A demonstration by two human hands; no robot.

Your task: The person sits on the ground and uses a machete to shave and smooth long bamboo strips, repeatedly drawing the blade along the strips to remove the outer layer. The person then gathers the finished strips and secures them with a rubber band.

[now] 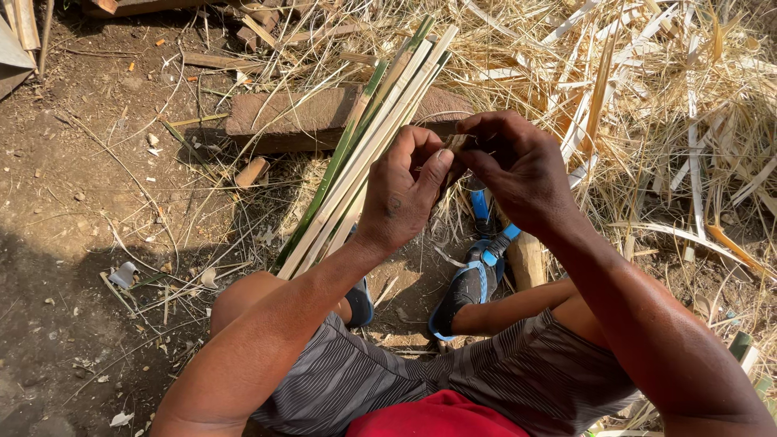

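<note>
My left hand (402,190) and my right hand (518,166) meet in front of me, both pinching a small pale piece of bamboo (460,142) between the fingertips. A bundle of long split bamboo strips (368,146), pale with green edges, leans from my left knee up across a flat brown stone (283,117). I sit on the ground in grey striped shorts, with blue and black sandals (469,283) on my feet below the hands.
A heap of dry bamboo shavings and strips (647,105) covers the ground at the right and top. Bare brown dirt (73,202) with scattered chips lies at the left. A short wooden block (528,259) stands by my right foot.
</note>
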